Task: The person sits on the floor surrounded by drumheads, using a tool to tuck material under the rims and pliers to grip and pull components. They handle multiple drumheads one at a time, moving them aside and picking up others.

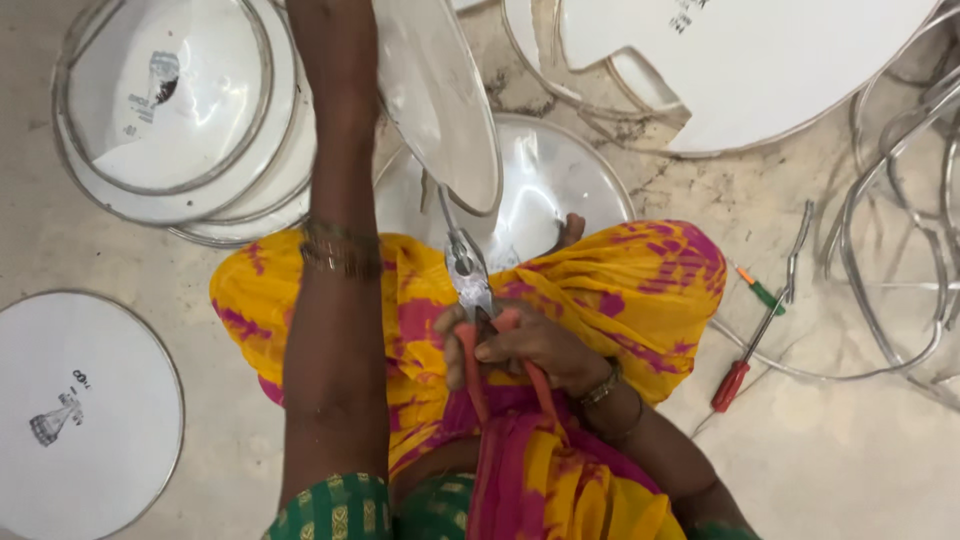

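Illumination is bright, diffuse and even; shadows on the floor [850,460] are soft and faint. Broad white glare covers the clear disc [440,100] above the fingers [500,350] and the stacked discs [180,110] to their upper left. Focus is acceptable near the fingers; slight softness and mild wide-angle stretching appear toward the frame edges.

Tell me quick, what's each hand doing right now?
Left hand: out of view past the top edge; its arm reaches up beside the round clear disc.
Right hand: closed around the red handles of the pliers, whose nose meets the disc's rim.
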